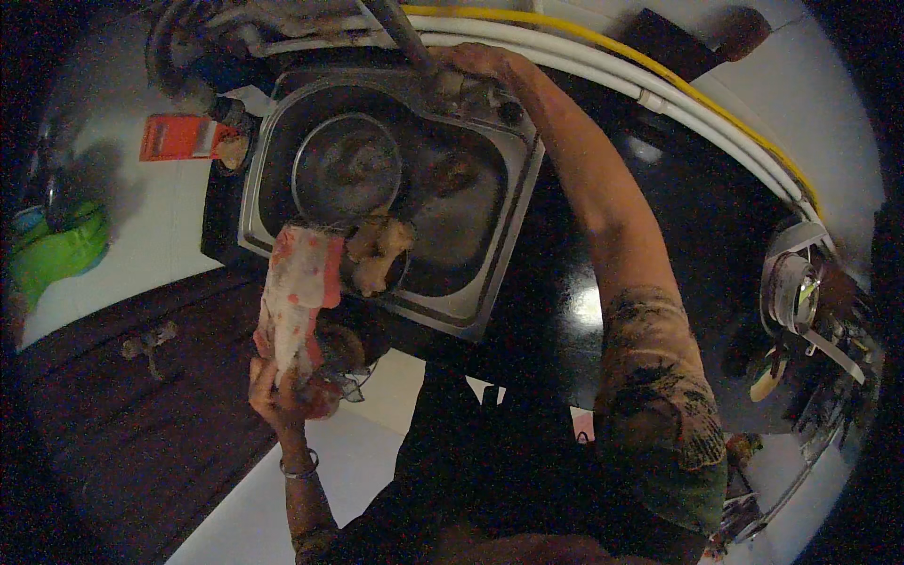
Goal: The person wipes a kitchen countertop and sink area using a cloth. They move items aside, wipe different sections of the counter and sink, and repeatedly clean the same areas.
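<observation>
My left hand grips the lower end of a long, limp red-and-white thing; blur leaves unclear whether it is a bag, a cloth or something else. Its upper end reaches over the near-left rim of a steel sink. Beside that end is a lumpy tan piece, possibly a root or food, at the sink's near edge. A round bowl sits inside the basin. At the back of the sink my right hand is at the tap; its fingers are partly hidden, so its grip is unclear.
White pipes and a yellow hose run along the back wall. Dark countertop borders the sink. A red container is left of the sink, green items farther left. Dishes stand far right.
</observation>
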A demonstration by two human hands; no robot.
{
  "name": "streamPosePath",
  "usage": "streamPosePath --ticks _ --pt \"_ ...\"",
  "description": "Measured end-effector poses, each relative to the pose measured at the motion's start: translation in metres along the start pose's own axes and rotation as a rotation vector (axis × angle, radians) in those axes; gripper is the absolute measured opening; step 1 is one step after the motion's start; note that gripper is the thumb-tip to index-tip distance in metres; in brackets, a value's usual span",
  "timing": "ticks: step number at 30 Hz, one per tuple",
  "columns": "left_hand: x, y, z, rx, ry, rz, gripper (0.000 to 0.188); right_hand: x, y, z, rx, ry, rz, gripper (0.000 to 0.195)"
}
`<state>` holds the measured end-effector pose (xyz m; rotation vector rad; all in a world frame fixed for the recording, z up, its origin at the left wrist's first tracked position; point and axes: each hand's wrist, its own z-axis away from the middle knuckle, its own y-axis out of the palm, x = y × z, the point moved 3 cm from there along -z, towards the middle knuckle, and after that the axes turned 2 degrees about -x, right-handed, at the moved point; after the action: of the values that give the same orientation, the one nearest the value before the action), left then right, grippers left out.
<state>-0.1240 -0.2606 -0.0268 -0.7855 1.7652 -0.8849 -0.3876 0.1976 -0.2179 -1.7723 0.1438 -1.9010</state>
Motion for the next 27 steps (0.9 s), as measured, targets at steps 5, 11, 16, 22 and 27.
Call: streamPosePath --ticks 5,11,16,22,27 --pt "-0.006 -0.002 -0.006 0.06 -0.077 0.012 0.018 0.002 -0.005 0.008 -0.023 0.015 0.023 0.058" --pt "-0.012 0.001 -0.002 0.066 -0.065 -0.002 0.018 0.003 -0.019 0.043 -0.057 0.085 0.103 0.06" --pt "0.005 -0.002 0.007 0.0 0.174 -0.055 0.016 -0.004 -0.023 0.065 -0.09 0.3 0.288 0.047" --pt "-0.01 -0.005 0.008 -0.009 0.3 -0.125 0.015 0.024 -0.04 0.137 -0.267 0.077 0.245 0.051" --pt "-0.012 0.0 -0.005 -0.008 0.254 -0.033 0.014 -0.063 -0.034 0.189 -0.492 -0.003 0.327 0.03"
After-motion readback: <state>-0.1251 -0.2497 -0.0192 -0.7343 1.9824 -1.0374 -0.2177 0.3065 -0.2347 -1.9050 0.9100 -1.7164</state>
